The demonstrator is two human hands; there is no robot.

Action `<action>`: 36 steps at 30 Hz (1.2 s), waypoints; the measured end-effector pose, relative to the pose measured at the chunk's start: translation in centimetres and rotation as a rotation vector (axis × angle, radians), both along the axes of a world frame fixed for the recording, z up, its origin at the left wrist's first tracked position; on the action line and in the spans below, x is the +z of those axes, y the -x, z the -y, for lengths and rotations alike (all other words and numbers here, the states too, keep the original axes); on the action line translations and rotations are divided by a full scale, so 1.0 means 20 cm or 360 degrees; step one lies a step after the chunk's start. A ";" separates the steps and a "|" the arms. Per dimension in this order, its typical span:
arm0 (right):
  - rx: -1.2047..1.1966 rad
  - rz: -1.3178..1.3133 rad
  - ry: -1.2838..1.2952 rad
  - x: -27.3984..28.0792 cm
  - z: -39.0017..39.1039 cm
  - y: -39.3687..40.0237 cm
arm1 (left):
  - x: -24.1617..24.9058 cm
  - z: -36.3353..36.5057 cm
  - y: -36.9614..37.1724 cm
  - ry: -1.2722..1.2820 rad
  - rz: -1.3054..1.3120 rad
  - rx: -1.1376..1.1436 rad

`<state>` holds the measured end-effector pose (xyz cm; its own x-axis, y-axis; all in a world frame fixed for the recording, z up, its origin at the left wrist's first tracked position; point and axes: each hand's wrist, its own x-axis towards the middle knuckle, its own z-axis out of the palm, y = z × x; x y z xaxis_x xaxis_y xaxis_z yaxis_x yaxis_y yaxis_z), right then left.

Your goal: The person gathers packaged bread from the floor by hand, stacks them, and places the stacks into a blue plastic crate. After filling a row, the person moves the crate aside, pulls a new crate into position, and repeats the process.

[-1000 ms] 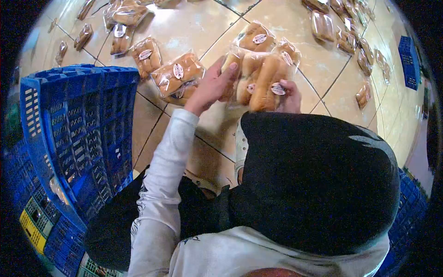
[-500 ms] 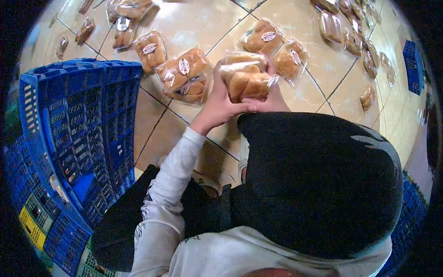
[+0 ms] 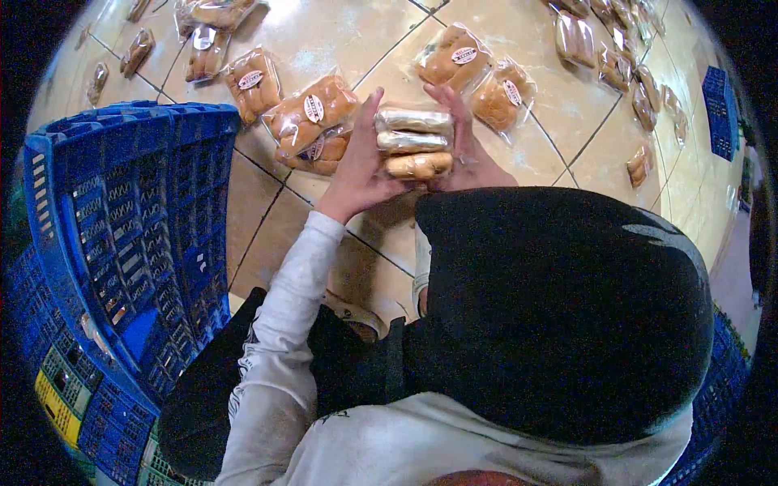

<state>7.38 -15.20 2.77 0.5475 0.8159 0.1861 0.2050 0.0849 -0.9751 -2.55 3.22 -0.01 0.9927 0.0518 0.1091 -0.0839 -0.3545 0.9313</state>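
Observation:
Between my two hands is a stack of wrapped bread packs [image 3: 415, 142], seen edge-on, with three layers showing. My left hand [image 3: 362, 166] presses on the stack's left side, thumb and fingers partly visible. My right hand [image 3: 470, 154] holds the right side, its forearm hidden behind black cloth. Left of my left hand, two overlapping labelled bread packs [image 3: 312, 121] lie on the tiled floor. Beyond my right hand lie two more, one pack [image 3: 454, 58] farther off and another [image 3: 501, 95] to its right.
A tall stack of blue crates [image 3: 146, 235] stands at the left, with a yellow crate [image 3: 57, 405] low beside it. More bread packs [image 3: 577, 39] are scattered at the upper right and upper left. Another blue crate [image 3: 720, 113] is at the far right.
The held packs have turned from showing a tilted bread top to an edge-on, level stack. Both hands have shifted to its sides, fingers more extended. The view has shifted slightly.

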 end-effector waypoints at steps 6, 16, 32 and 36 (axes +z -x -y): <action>-0.0049 -0.0725 -0.0023 -0.21 0.04 0.05 | -0.13 0.00 0.04 -0.0259 0.0004 -0.0013; -0.0574 -0.1549 -0.0296 0.04 0.18 -0.04 | 0.20 0.21 -0.30 -0.0347 0.0194 0.0037; -0.1043 -0.1495 0.0125 -0.14 0.60 -0.37 | 0.09 0.74 -0.84 -0.0323 -0.0892 0.0186; -0.1065 -0.1593 -0.0022 -0.14 0.64 -0.24 | 0.23 0.77 -0.68 -0.0121 -0.1080 0.0258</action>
<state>12.26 -28.10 0.02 0.7682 0.3162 -0.5567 -0.6347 0.2626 -0.7267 11.04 -12.24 4.53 0.8230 0.2219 -0.5229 0.5669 -0.3795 0.7312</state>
